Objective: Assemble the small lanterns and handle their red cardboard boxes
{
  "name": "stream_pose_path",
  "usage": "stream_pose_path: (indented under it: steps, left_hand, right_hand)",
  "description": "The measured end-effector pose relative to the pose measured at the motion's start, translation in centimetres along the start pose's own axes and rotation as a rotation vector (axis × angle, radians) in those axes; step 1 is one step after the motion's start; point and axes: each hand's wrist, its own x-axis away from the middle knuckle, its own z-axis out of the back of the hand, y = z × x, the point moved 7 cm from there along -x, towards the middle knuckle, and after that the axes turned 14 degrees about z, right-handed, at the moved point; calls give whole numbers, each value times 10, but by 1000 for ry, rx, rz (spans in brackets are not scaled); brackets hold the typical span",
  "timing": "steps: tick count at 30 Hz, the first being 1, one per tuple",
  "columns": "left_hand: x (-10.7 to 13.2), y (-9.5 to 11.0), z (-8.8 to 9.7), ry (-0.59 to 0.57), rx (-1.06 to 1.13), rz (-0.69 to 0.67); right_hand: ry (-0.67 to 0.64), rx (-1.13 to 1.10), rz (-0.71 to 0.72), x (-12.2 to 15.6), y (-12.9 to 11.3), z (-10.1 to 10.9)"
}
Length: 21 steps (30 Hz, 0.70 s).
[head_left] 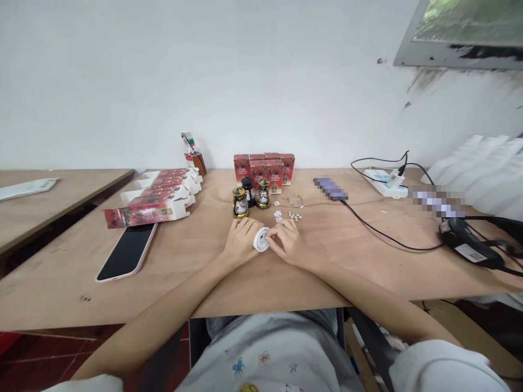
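Observation:
My left hand [243,239] is closed around a small white round plastic piece [260,241], its hollow inner side turned up toward me. The fingers of my right hand [286,241] are pinched together at the right rim of that piece; whatever they hold is too small to make out. Just beyond my hands stand a gold mini lantern [240,203], a black mini lantern [247,193] and a second gold lantern [263,195]. Small white tabs [278,215] and several silvery button-like discs [295,216] lie to their right.
Several upright red boxes [266,173] stand at the back. Red-and-white boxes with flaps raised [159,197] lie left, near a phone [127,251]. To the right are a cabled phone [332,189], a power strip [384,184] and a black device [469,243].

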Motion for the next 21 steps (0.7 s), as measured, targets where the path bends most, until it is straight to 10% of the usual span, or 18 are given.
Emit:
stream_pose_path:
  steps: [9, 15, 21]
  left_hand:
    - [-2, -16, 6, 20, 60, 122]
    - [-2, -17, 1, -32, 79, 141]
    - [-2, -17, 1, -8, 76, 145]
  right_hand:
    - [161, 95, -159, 18, 40, 5]
    - [-244, 260, -450, 23, 121, -16]
    - [-547, 297, -512, 25, 149, -47]
